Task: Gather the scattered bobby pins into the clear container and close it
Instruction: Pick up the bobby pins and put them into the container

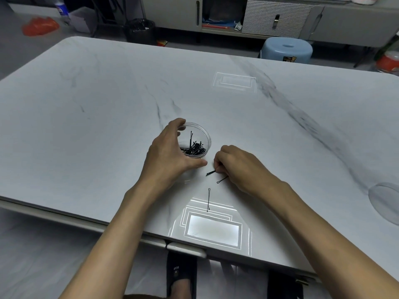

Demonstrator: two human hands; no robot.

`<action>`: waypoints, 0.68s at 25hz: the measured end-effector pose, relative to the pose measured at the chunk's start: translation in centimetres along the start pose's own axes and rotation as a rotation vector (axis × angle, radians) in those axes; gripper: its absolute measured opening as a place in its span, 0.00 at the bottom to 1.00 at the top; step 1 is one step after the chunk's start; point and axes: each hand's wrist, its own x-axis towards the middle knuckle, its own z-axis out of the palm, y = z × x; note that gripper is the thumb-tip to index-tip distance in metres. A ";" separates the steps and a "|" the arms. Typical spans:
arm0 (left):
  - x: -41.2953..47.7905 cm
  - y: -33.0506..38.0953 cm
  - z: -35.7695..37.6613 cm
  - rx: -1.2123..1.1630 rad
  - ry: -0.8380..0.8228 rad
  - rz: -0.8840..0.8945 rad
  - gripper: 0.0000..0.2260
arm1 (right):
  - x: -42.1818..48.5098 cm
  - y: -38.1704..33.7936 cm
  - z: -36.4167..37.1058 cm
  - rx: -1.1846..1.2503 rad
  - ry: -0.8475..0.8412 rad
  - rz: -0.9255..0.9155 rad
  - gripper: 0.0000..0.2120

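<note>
Gathering step: left hand (pixel 170 154) curls round the small clear round plastic container (pixel 208 139), part-filled with pins; right hand (pixel 239 165), just beside the container, pinches a thin black metal bobby pin (pixel 211 173). Two loose pins (pixel 209 199) lie near the container, person-side. Next, likely: lift, drop in

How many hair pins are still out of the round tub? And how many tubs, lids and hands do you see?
Loose bobby pins: 3
Clear container: 1
Clear lid: 1
Hands: 2, left hand and right hand
Total: 7
Pins inside the container are too tangled to count.
</note>
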 end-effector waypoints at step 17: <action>-0.2 0.5 0.3 0.013 -0.054 0.053 0.45 | -0.1 -0.8 -4.5 0.467 0.399 0.108 0.06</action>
